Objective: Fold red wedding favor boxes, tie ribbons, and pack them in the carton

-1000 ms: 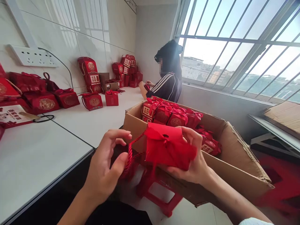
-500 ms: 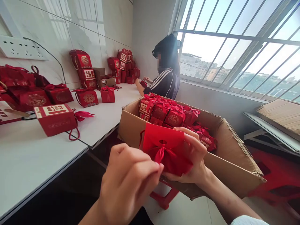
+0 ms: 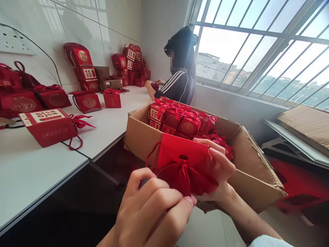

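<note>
A red gift box (image 3: 183,147) with a small round hole is held up in front of the carton. My right hand (image 3: 218,168) grips it by its right side, fingers over the top edge and the thumb beneath. A red ribbon (image 3: 185,175) is gathered on the near face below the hole. My left hand (image 3: 156,206) pinches the ribbon's lower end between thumb and fingertips. A twisted red cord (image 3: 152,154) loops out from the box's left side. The box's far side is hidden.
Behind the held box, a cardboard carton (image 3: 144,137) contains several ribboned red boxes (image 3: 189,126). At left, a white table (image 3: 100,132) carries more, one lying near its edge (image 3: 50,128). A co-worker (image 3: 177,79) sits by the barred window. Red stools (image 3: 303,185) stand at right.
My left hand has moved down and right with the ribbon end, which now hangs lower across the box. The view has shifted slightly, and the box appears a little farther right.
</note>
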Demonstrator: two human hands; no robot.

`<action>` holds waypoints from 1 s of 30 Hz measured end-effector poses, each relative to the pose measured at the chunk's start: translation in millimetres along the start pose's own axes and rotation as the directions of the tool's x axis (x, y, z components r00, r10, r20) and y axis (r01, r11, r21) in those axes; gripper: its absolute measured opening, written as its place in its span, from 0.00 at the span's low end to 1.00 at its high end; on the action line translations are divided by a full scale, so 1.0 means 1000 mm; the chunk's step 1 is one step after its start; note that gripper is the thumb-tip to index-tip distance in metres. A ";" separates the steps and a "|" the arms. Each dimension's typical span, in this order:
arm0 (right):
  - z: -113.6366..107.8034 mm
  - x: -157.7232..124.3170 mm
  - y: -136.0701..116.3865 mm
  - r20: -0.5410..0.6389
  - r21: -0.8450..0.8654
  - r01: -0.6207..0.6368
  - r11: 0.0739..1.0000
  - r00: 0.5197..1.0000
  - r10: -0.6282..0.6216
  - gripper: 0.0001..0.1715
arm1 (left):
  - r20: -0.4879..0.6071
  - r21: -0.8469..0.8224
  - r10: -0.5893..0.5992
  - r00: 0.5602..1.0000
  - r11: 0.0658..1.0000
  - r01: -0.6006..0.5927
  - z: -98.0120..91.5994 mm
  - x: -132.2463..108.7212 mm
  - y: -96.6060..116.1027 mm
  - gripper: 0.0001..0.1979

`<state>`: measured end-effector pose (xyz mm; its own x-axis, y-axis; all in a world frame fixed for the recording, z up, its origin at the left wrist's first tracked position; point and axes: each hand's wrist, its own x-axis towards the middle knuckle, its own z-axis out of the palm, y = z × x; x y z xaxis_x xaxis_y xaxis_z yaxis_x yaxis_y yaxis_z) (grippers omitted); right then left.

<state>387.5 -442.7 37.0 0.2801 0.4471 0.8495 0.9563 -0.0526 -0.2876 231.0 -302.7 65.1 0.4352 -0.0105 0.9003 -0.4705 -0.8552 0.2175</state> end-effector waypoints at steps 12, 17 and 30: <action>-0.040 0.031 0.011 0.253 0.654 -0.726 0.213 0.475 0.843 0.27 | 0.120 0.147 -0.423 0.898 0.902 0.406 0.051 0.052 -0.117 0.09; -0.069 0.043 0.025 0.462 0.700 -0.706 -0.103 0.339 0.819 0.30 | 0.381 0.124 -0.168 0.909 0.984 0.130 0.101 0.035 -0.139 0.13; -0.113 0.038 0.059 -0.025 0.435 -0.792 0.428 0.465 0.885 0.36 | 0.405 0.190 -0.129 0.905 0.980 0.055 0.105 0.021 -0.144 0.12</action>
<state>463.7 -529.5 102.4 0.9785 0.1397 0.1517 0.1515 0.0121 -0.9884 388.4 -234.3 13.2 0.7658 -0.1093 0.6338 -0.2915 -0.9374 0.1906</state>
